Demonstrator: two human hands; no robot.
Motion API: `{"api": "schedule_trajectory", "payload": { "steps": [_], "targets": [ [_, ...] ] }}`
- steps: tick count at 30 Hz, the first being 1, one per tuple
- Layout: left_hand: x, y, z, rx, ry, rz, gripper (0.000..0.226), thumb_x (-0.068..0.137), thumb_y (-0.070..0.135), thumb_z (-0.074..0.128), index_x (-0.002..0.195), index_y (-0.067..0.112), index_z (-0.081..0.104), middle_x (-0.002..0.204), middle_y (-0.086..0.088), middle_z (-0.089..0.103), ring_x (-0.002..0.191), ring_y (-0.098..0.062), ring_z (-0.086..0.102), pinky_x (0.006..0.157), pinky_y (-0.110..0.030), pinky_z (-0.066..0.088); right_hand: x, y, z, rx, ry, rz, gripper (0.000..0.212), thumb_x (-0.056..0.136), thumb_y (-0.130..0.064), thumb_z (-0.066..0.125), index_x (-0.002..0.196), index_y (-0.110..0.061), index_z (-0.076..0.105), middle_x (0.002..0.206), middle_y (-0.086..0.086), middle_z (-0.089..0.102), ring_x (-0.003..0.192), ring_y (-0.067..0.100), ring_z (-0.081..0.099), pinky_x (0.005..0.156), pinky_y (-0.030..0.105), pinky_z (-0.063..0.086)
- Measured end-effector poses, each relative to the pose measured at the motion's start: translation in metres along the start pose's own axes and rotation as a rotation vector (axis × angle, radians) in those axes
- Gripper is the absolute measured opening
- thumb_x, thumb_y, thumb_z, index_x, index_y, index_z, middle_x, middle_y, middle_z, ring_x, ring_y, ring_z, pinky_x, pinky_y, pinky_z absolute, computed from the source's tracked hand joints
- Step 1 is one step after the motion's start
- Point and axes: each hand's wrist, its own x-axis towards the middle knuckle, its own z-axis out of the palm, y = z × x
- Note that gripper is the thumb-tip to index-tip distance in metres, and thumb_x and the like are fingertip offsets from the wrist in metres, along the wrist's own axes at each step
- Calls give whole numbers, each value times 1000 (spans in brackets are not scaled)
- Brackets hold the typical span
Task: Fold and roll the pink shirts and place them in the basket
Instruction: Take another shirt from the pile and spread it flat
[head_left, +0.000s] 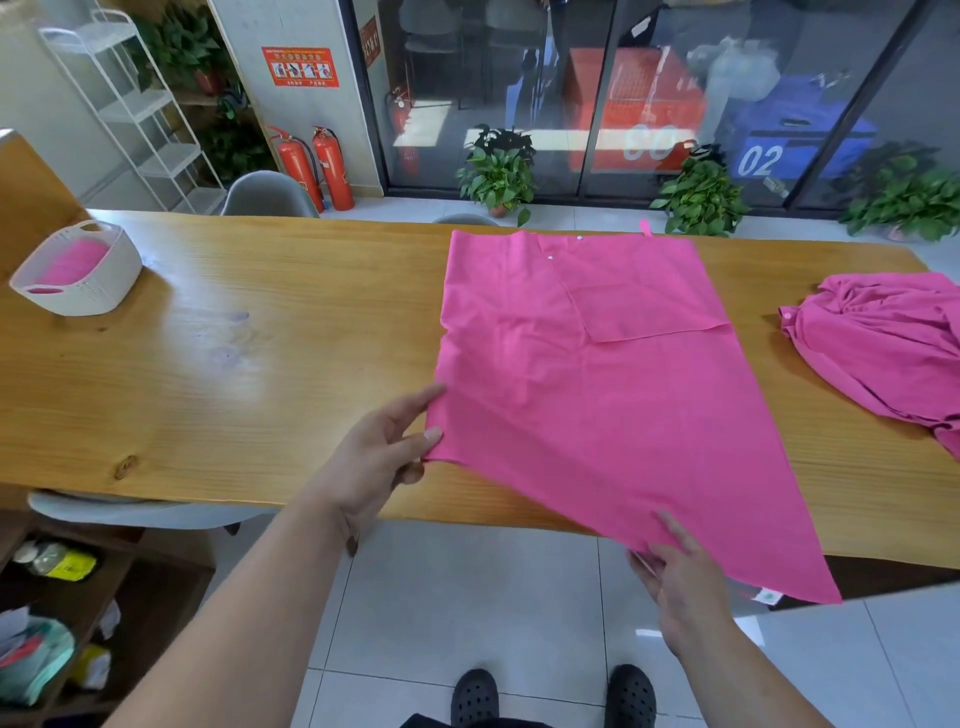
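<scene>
Shirt (587, 389) mid-table, near hem overhanging at 5 o'clock; left hand (384, 447) pinches side edge, right hand (680, 571) grips hem. Uneven pull could skew fold or drag it floorward. Basket (111, 283) at 10 o'clock.

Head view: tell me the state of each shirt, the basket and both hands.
Flat pink cloth shirt: partly folded, spread on wooden table, near corner overhanging.
Crumpled pink cloth shirt: unfolded heap.
White plastic basket: holds pink fabric.
Left hand: pinches flat shirt's left edge.
Right hand: grips its near hem.
</scene>
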Motion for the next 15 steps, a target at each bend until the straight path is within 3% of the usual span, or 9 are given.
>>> {"api": "schedule_trajectory", "payload": {
  "steps": [2,5,8,10,12,15],
  "targets": [
    [2,4,-8,-25,-36,36,57,100,2,66,152,25,57,148,7,61,77,-14,43,58,-29,35,3,-1,4,73,-1,-39,56,101,16,46,142,-16,66,135,16,66,105,29,71,88,37,65],
    [-8,-38,-40,266,34,-139,60,99,3,71,146,38,59,142,5,66,74,-18,52,60,-34,44,3,1,5,42,31,-34,58,98,15,48,139,-20,69,133,11,69,104,25,72,81,32,66],
    [-23,-88,-66,571,13,-413,66,94,6,75,152,29,53,110,-3,74,66,-20,55,60,-34,47,3,7,0,-56,33,48,61,98,18,45,143,-18,65,132,14,68,100,25,70,94,39,62],
    [-25,-94,-68,588,7,-473,72,92,8,76,157,26,49,97,-4,75,66,-22,52,59,-33,44,2,11,-3,-97,14,94,59,100,18,44,144,-16,64,132,17,67,100,26,70,104,46,55],
    [-21,-72,-60,475,8,-360,74,89,13,78,156,31,50,111,-2,79,69,-21,54,62,-36,43,1,11,-2,-70,26,102,58,100,17,44,143,-15,64,131,18,67,101,27,70,104,46,56],
    [-14,-28,-48,78,-46,-117,68,96,-3,71,155,25,52,146,9,63,83,-19,58,56,-31,37,1,3,3,86,63,74,60,97,17,42,141,-15,66,127,18,69,100,26,70,87,39,65]
  ]
}}
